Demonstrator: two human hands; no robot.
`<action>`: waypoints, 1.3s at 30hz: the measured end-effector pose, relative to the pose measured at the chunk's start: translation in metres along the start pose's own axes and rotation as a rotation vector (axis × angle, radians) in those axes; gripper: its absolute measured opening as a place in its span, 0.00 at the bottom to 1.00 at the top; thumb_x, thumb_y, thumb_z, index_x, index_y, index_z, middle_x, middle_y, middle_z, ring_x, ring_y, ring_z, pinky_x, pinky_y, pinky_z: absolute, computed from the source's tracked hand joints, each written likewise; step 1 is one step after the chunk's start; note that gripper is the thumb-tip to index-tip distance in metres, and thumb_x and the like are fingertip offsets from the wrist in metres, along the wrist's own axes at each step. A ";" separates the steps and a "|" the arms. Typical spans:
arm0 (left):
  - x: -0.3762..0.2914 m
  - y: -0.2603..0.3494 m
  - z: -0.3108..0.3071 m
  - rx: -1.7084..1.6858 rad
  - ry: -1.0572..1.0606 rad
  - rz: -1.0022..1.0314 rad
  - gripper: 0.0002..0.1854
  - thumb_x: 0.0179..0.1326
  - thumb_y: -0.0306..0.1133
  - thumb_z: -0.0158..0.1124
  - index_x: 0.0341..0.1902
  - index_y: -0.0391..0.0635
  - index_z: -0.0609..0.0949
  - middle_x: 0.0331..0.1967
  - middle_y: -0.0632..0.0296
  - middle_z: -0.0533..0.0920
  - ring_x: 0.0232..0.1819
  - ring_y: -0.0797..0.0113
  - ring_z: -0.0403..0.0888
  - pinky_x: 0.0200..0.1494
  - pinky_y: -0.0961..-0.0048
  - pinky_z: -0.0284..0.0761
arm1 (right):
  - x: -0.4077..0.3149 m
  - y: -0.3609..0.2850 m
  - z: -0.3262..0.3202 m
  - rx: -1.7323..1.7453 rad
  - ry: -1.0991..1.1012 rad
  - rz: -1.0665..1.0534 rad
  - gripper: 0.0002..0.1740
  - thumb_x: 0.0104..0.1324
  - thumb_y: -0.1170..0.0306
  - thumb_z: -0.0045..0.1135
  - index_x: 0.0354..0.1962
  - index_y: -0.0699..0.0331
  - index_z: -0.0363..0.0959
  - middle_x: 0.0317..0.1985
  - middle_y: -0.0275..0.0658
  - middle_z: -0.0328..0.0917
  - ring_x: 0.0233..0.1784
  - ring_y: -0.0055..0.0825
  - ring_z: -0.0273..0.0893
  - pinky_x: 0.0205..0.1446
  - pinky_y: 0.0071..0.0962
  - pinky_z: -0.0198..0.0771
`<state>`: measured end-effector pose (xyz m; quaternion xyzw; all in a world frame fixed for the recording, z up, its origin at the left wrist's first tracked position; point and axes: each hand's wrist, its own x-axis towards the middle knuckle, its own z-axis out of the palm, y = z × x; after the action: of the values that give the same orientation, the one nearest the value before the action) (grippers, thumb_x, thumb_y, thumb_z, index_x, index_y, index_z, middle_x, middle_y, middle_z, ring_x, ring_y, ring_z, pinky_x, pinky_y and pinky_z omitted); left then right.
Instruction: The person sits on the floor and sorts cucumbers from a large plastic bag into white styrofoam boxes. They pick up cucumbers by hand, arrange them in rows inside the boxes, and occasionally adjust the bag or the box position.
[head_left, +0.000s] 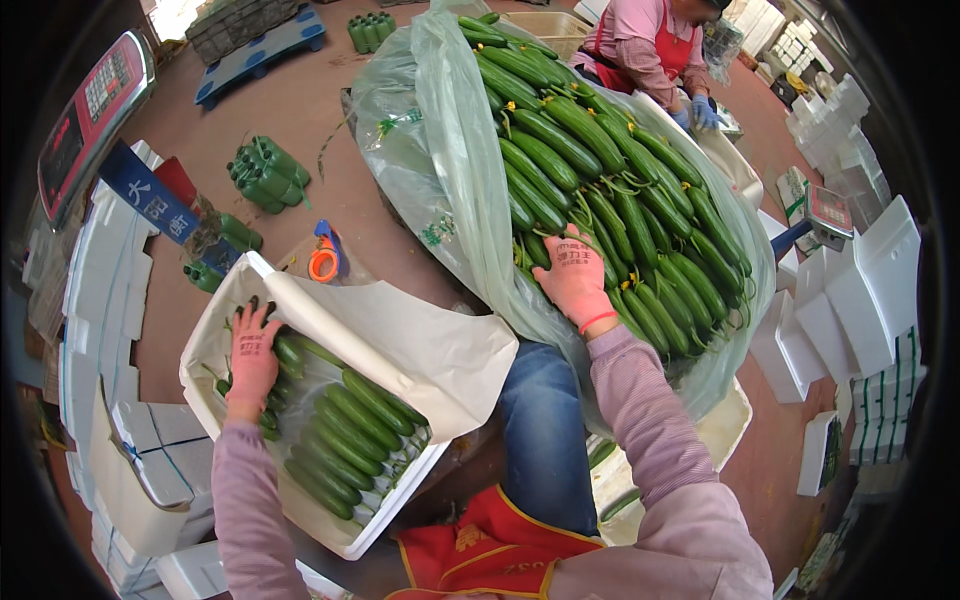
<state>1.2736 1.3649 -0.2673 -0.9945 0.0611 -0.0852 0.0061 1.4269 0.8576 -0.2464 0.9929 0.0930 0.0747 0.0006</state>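
Many cucumbers, some with yellow blossoms, lie in rows on a large heap edged by a clear plastic sheet. My right hand, in a pink glove, rests on the near left side of this heap; whether its fingers grip a cucumber is unclear. At the left, my left hand, gloved in pink with dark fingertips, reaches into a white foam box lined with pale paper. Its fingers lie over cucumbers at the box's far left side, their hold unclear. More cucumbers lie side by side in the box.
A digital scale stands at the upper left, near green bottles and an orange-and-blue tape dispenser. Stacked foam boxes line the right. Another person in a red apron and blue gloves works beyond the heap. A blue pallet lies behind.
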 end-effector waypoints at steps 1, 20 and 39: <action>-0.005 -0.012 0.023 -0.041 -0.042 -0.029 0.28 0.49 0.15 0.56 0.56 0.49 0.79 0.67 0.51 0.72 0.75 0.45 0.61 0.81 0.48 0.49 | -0.002 -0.002 -0.004 0.126 -0.028 0.008 0.31 0.59 0.55 0.65 0.58 0.59 0.73 0.58 0.53 0.77 0.63 0.47 0.74 0.63 0.42 0.71; -0.043 0.330 -0.131 -1.646 -0.329 -0.078 0.35 0.63 0.37 0.71 0.70 0.39 0.68 0.55 0.47 0.81 0.57 0.57 0.80 0.63 0.65 0.72 | -0.121 -0.059 -0.173 1.658 -0.032 0.006 0.18 0.71 0.65 0.52 0.45 0.75 0.76 0.46 0.49 0.81 0.49 0.36 0.82 0.59 0.33 0.75; -0.008 0.036 0.054 -0.268 0.098 -0.208 0.27 0.64 0.32 0.61 0.67 0.45 0.72 0.68 0.49 0.71 0.74 0.45 0.62 0.80 0.45 0.49 | 0.027 -0.026 -0.094 -0.041 0.121 0.052 0.23 0.63 0.56 0.64 0.50 0.60 0.71 0.51 0.46 0.80 0.51 0.42 0.81 0.50 0.40 0.77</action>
<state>1.2706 1.3302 -0.3228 -0.9820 -0.0310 -0.1247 -0.1383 1.4344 0.8866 -0.1496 0.9884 0.0656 0.1366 0.0131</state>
